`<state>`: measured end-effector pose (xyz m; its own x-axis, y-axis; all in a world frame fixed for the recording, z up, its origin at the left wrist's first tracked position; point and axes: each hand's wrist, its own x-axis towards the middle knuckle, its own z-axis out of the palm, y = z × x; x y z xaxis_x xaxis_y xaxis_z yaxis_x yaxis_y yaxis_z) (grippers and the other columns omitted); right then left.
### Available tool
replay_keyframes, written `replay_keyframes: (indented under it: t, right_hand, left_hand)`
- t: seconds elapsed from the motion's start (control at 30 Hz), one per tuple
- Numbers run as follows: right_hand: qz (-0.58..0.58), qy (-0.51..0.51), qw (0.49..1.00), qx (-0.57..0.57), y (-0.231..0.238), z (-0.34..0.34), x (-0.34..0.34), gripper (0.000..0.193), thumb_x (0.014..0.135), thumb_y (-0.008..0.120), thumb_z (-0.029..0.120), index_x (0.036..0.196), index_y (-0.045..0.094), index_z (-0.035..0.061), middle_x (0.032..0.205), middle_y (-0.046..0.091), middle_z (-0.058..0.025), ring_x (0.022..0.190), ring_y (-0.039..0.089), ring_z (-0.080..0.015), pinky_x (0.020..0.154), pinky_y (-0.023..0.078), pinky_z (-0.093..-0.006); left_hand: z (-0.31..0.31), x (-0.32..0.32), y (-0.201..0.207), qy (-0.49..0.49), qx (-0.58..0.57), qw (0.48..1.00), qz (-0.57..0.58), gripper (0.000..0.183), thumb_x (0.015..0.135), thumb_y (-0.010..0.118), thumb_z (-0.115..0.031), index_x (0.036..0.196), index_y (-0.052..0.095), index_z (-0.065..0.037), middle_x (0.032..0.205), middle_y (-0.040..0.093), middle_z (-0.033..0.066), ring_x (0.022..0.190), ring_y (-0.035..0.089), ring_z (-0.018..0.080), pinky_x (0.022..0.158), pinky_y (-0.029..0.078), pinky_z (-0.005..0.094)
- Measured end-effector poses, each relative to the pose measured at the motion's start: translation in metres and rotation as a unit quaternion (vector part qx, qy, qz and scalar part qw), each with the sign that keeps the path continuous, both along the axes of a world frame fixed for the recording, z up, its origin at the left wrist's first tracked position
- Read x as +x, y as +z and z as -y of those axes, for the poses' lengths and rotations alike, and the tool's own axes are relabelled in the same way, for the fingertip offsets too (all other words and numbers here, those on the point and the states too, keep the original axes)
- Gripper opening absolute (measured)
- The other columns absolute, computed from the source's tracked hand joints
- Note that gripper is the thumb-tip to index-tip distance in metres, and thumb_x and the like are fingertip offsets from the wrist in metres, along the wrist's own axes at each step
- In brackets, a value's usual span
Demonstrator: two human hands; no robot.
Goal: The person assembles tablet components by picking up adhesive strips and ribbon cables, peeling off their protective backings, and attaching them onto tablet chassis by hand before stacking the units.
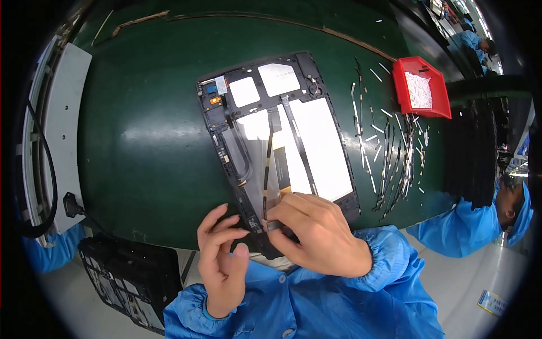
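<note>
An open tablet-like device (333, 152) with a black frame and bright white panels lies tilted on the green table. Along its inside runs a thin dark cable (266, 178) with pale bands. My right hand (316, 234) is over the device's near edge, thumb and fingers pinched at the cable's near end, by a small dark piece. How firmly the cable is gripped is hidden by the fingers. Beside the near left corner, my left hand (223, 260) has its fingers apart and holds nothing. A second flat dark cable (297, 135) crosses the white panel.
Several loose banded cables (395, 164) and small white strips lie right of the device. A red bin (440, 93) holds more white strips. At lower left is a black tray (127, 260) with panels; a black plug (71, 204) sits near a white box (70, 130). Other people are at right.
</note>
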<state>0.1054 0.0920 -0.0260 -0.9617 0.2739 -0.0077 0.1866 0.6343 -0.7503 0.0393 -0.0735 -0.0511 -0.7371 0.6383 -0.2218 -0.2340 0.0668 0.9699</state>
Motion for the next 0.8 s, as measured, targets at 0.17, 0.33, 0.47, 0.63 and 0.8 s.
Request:
replay_keyframes:
  t: [0.17,0.33,0.47,0.63,0.8]
  right_hand:
    - [0.027,0.022,0.999,-0.024,0.007,-0.004,-0.002,0.014,0.072,0.065,0.004,0.083,0.060,-0.0007,0.078,0.057,-0.0116,0.069,0.057,-0.0287,0.062,0.047,-0.0365]
    - [0.044,0.031,0.998,-0.025,0.009,-0.003,-0.005,0.013,0.072,0.063,0.004,0.084,0.060,-0.0018,0.081,0.057,-0.0121,0.073,0.058,-0.0298,0.065,0.047,-0.0365]
    - [0.028,0.020,0.999,-0.018,0.004,0.001,-0.005,0.014,0.072,0.063,0.004,0.084,0.061,-0.0019,0.082,0.057,-0.0119,0.074,0.058,-0.0302,0.066,0.047,-0.0370]
    - [0.054,0.015,0.998,-0.016,0.008,0.003,-0.005,0.014,0.072,0.063,0.004,0.085,0.060,-0.0013,0.083,0.057,-0.0114,0.072,0.056,-0.0296,0.065,0.046,-0.0367]
    - [0.049,0.011,0.999,-0.010,0.006,0.004,-0.004,0.014,0.072,0.063,0.005,0.085,0.061,-0.0007,0.082,0.056,-0.0110,0.071,0.056,-0.0294,0.064,0.045,-0.0367]
  left_hand:
    - [-0.001,-0.001,-0.005,-0.008,-0.017,0.999,-0.043,0.017,0.086,0.055,-0.002,0.102,0.056,0.002,0.134,0.034,0.0154,0.117,0.046,0.0237,0.095,0.043,0.0335]
    - [-0.001,0.000,-0.007,0.005,-0.017,0.999,-0.037,0.014,0.087,0.055,-0.003,0.101,0.056,0.001,0.134,0.034,0.0154,0.117,0.047,0.0237,0.093,0.044,0.0331]
    - [-0.005,0.000,-0.008,0.042,-0.007,0.998,-0.055,0.011,0.086,0.056,-0.003,0.097,0.056,-0.001,0.134,0.034,0.0153,0.117,0.047,0.0246,0.094,0.044,0.0333]
    - [-0.013,0.001,-0.015,0.047,-0.021,0.993,-0.107,0.011,0.083,0.060,-0.002,0.094,0.058,-0.003,0.133,0.034,0.0152,0.117,0.047,0.0254,0.094,0.043,0.0345]
    - [-0.017,-0.002,-0.018,0.040,-0.030,0.990,-0.135,0.014,0.080,0.064,-0.001,0.093,0.059,-0.003,0.132,0.034,0.0149,0.115,0.047,0.0247,0.093,0.043,0.0350]
